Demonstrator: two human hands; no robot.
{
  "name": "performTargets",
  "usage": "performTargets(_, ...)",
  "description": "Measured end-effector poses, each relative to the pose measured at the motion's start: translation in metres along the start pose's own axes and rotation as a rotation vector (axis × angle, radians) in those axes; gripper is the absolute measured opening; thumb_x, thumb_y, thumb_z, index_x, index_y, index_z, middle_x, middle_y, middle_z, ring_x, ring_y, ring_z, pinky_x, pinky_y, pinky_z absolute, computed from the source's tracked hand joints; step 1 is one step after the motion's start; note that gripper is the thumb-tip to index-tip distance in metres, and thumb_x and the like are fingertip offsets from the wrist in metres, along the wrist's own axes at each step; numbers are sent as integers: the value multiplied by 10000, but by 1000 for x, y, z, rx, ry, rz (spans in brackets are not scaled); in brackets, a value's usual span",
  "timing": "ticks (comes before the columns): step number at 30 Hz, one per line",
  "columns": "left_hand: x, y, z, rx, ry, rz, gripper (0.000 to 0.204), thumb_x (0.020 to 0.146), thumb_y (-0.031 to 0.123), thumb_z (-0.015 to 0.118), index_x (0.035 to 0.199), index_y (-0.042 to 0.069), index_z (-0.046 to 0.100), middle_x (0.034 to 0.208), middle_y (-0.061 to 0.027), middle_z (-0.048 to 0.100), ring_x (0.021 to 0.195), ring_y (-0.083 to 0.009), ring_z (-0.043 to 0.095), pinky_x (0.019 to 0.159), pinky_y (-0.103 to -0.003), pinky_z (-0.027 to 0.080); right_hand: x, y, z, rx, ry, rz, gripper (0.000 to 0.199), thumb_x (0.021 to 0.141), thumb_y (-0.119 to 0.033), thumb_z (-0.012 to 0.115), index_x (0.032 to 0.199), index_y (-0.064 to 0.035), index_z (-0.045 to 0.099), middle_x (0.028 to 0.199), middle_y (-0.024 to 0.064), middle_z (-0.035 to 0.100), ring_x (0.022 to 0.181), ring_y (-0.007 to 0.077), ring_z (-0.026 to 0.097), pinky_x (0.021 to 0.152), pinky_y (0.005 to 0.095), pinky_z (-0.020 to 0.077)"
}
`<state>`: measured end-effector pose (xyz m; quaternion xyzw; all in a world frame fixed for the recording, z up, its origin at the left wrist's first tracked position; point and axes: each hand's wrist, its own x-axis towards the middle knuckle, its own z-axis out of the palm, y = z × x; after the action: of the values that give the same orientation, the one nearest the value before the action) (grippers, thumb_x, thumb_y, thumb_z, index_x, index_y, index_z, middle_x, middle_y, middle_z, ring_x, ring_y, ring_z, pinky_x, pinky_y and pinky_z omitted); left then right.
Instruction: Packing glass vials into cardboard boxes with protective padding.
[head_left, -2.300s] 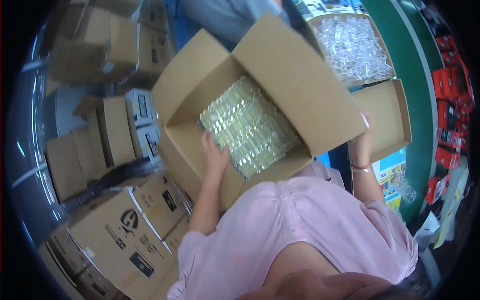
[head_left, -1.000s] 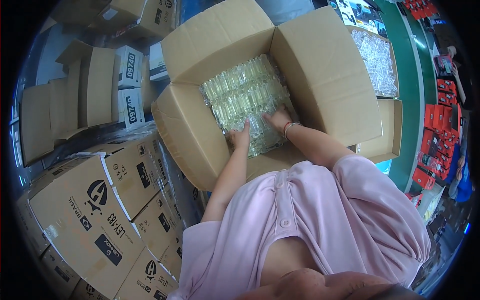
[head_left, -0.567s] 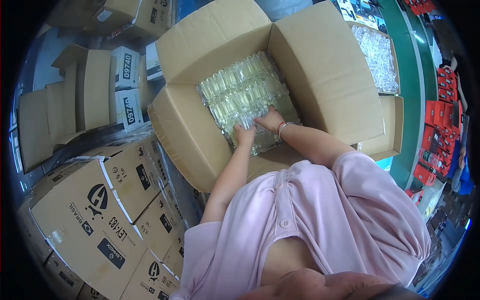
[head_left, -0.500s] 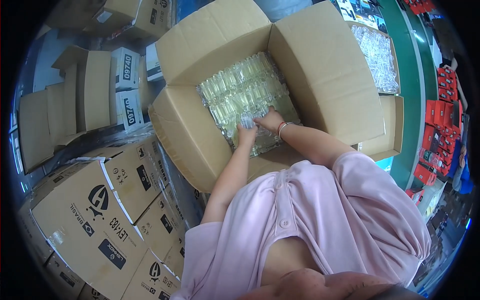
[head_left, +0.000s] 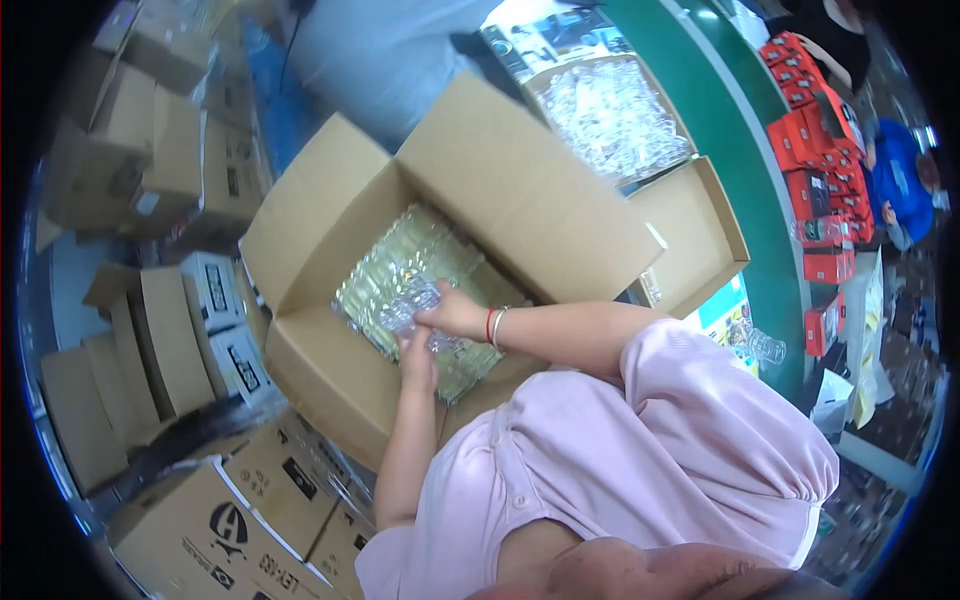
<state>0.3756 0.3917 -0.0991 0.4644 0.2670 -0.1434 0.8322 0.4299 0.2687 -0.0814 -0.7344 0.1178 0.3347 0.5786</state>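
My left hand (head_left: 418,358) and my right hand (head_left: 455,312) are close together inside a large open cardboard box (head_left: 320,375). Between them they grip a cluster of clear plastic pieces (head_left: 410,297), closed around it from two sides. Below, rows of similar clear, slightly yellowish tube-like pieces (head_left: 372,275) are packed in layers in the box. My fingers and the cluster partly cover these rows. A red cord and a pale bracelet circle my right wrist.
On a green table (head_left: 715,95) to the right, a shallow carton (head_left: 625,175) holds many loose clear pieces. An open tray-like carton (head_left: 700,235) lies nearer. Red boxes (head_left: 815,150) line the far right. Stacked cartons (head_left: 175,525) stand at left; a person in grey (head_left: 380,60) is beyond the box.
The view has swung right, showing more of the green table and the person in grey. My hands remain together in the box, holding clear pieces over the rows.
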Motion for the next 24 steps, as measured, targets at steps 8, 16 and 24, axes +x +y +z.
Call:
performTargets(8,-9,95,214,531,-439,599,464,775,123,640,1176,19,430,1120,-84,520,997,-165,514,849,-309,415,-101,-114,-163,92,459,-677,595,706,-266,687,1141,20,397,1022,166,536,937,226,547,827,331,430)
performTargets(16,80,44,405,838,-640,305,587,701,101,658,1206,16,370,1076,-118,537,952,-188,542,799,-300,438,-71,-65,-338,688,551,-612,525,726,-186,662,1140,29,420,1016,107,573,917,178,544,817,302,431)
performTargets(24,168,-55,448,869,-491,-148,647,680,126,686,1223,59,339,1093,-104,515,987,-225,516,796,-331,433,7,22,-407,361,1077,-312,657,678,-257,696,1176,59,408,1037,197,572,983,265,553,859,327,424)
